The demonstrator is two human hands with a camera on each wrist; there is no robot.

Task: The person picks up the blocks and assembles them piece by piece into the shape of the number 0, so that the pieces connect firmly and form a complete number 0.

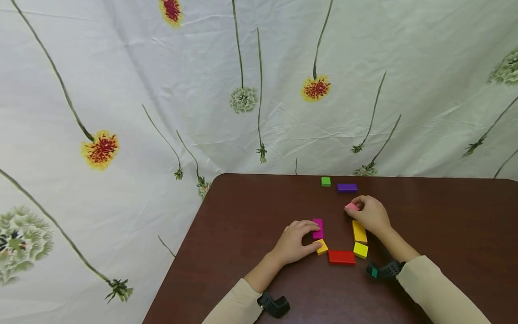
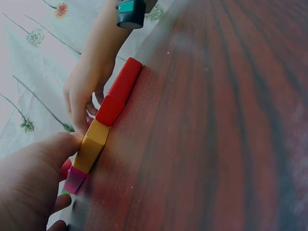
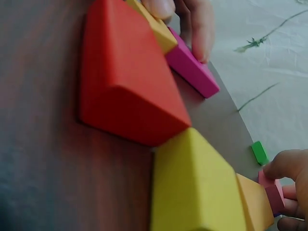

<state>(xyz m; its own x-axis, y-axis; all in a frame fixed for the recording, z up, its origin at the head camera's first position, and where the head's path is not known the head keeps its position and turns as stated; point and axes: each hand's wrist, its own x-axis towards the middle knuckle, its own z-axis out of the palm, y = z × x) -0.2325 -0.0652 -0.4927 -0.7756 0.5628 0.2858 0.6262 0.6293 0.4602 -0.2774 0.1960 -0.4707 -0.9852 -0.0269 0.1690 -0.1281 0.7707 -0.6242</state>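
Observation:
In the head view my right hand [image 1: 371, 216] pinches a small pink block [image 1: 351, 206] between thumb and fingers, above the far end of a long yellow-orange block [image 1: 359, 231]. My left hand [image 1: 292, 243] touches two blocks: its thumb is at a small orange block [image 1: 321, 247], and its fingers are at a magenta block [image 1: 318, 229]. A red block [image 1: 341, 257] lies between the small orange block and a yellow block [image 1: 360, 250]. Together these blocks form a curved row that opens toward the far side. The right wrist view shows the pink block [image 3: 272, 191] in my right fingers.
Beyond the row, a green block [image 1: 325, 181] and a purple block [image 1: 347, 187] lie near the far edge of the brown table [image 1: 251, 202]. A white cloth with printed flowers [image 1: 202, 81] hangs behind it. Each wrist wears a dark band [image 1: 274, 304].

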